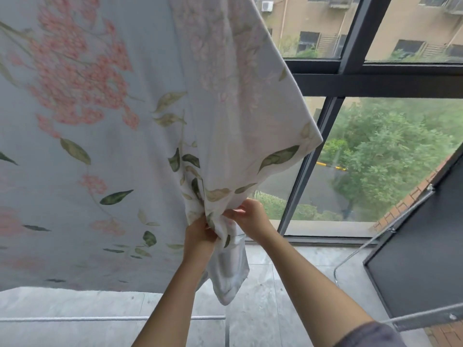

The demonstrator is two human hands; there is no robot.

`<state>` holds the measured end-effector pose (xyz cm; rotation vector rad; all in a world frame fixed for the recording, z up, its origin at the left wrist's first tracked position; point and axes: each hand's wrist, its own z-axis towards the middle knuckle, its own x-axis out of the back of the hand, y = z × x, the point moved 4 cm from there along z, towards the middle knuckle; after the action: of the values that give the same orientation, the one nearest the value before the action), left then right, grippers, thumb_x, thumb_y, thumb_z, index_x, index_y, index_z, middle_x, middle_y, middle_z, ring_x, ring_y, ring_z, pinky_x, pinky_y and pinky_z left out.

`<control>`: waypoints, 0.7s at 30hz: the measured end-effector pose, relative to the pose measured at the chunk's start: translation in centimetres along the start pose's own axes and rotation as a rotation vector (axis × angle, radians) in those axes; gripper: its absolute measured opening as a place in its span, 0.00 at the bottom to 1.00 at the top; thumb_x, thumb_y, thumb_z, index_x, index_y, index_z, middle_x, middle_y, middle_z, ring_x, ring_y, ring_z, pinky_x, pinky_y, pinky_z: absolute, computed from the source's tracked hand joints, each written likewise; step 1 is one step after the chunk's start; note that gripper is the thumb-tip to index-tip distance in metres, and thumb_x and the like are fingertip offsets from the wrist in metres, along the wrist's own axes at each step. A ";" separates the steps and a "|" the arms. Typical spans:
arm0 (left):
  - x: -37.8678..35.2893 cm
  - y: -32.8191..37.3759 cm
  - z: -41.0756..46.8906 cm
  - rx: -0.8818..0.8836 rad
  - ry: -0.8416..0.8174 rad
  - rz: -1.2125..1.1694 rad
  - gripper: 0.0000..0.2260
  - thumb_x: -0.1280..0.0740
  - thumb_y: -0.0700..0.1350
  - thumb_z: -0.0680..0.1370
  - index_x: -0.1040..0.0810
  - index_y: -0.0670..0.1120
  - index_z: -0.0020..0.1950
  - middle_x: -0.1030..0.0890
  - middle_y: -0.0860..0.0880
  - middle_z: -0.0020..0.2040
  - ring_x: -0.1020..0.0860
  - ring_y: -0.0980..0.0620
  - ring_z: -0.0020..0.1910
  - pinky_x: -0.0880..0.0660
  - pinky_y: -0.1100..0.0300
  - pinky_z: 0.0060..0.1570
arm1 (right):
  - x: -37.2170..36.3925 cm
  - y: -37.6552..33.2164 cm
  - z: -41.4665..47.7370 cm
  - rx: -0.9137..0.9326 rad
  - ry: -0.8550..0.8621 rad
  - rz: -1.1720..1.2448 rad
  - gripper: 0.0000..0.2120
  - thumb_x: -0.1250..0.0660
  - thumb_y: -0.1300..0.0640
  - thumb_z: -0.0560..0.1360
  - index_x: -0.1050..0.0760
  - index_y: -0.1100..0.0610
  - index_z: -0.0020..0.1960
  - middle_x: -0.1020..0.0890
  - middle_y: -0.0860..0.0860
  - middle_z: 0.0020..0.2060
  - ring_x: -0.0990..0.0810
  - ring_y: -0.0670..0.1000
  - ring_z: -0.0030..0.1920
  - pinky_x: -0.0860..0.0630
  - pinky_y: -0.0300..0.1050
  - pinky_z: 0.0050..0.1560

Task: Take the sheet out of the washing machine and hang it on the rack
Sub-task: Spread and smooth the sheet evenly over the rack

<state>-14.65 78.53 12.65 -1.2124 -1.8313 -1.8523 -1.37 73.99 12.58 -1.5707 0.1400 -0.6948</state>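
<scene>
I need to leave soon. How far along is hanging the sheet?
Done: the pale fabric sheet with pink flowers is out of the machine and hangs from above, spread wide. In hand: the left hand and right hand grip its bunched corner. Left: untwisting and spreading that corner; the bar carrying it is out of view.

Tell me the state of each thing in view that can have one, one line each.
White fabric sheet with pink flowers and green leaves: hanging from above, spread out, lower corner bunched.
Left hand: fingers gripping the bunched corner.
Right hand: fingers pinching the same bunch.
Dark-framed window sash at right: swung open.
</scene>
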 end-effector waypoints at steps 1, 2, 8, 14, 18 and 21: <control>-0.3 0.0 0.0 0.025 0.010 0.029 0.04 0.41 0.37 0.77 0.30 0.43 0.44 0.21 0.42 0.42 0.24 0.42 0.47 0.39 0.65 0.39 | 0.0 0.1 0.0 0.013 -0.019 0.011 0.08 0.27 0.64 0.70 0.17 0.62 0.49 0.15 0.53 0.46 0.18 0.42 0.45 0.21 0.41 0.50; -0.6 0.0 -0.1 0.056 0.018 0.070 0.03 0.41 0.38 0.78 0.29 0.44 0.45 0.20 0.41 0.48 0.23 0.42 0.50 0.39 0.66 0.40 | 0.1 0.2 0.0 0.024 -0.036 0.023 0.08 0.27 0.66 0.70 0.17 0.62 0.49 0.15 0.54 0.46 0.19 0.38 0.42 0.22 0.38 0.49; -1.9 -0.9 -2.4 0.184 0.023 0.218 0.13 0.40 0.41 0.78 0.27 0.40 0.61 0.23 0.43 0.61 0.26 0.46 0.61 0.36 0.67 0.47 | 0.7 0.8 -1.6 0.114 -0.112 0.001 0.06 0.26 0.64 0.68 0.16 0.60 0.46 0.15 0.49 0.42 0.20 0.37 0.41 0.21 0.43 0.48; 0.0 -2.9 -7.9 0.073 -0.192 -0.451 0.16 0.33 0.49 0.60 0.21 0.45 0.44 0.19 0.42 0.45 0.23 0.44 0.49 0.27 0.52 0.54 | 0.5 0.1 -6.2 0.236 -0.077 -0.055 0.06 0.24 0.62 0.67 0.16 0.62 0.43 0.16 0.48 0.40 0.22 0.33 0.38 0.27 0.31 0.40; 0.9 -4.2 -11.4 -0.010 -0.387 -0.522 0.19 0.28 0.47 0.62 0.23 0.50 0.52 0.17 0.54 0.47 0.21 0.55 0.51 0.26 0.63 0.54 | -0.2 -0.9 -8.8 0.222 -0.115 -0.043 0.07 0.24 0.62 0.67 0.16 0.62 0.44 0.14 0.52 0.42 0.21 0.38 0.43 0.26 0.36 0.44; 2.4 -5.0 -13.1 -0.063 -0.174 -0.363 0.10 0.27 0.45 0.66 0.22 0.56 0.43 0.18 0.64 0.36 0.21 0.61 0.41 0.27 0.70 0.41 | -1.1 -1.7 -11.9 0.200 -0.152 -0.014 0.07 0.24 0.63 0.67 0.16 0.62 0.45 0.15 0.51 0.43 0.22 0.32 0.39 0.26 0.30 0.44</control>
<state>-24.44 68.16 12.84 -1.1529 -2.2283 -2.0581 -8.82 64.47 13.36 -1.4274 -0.0524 -0.5792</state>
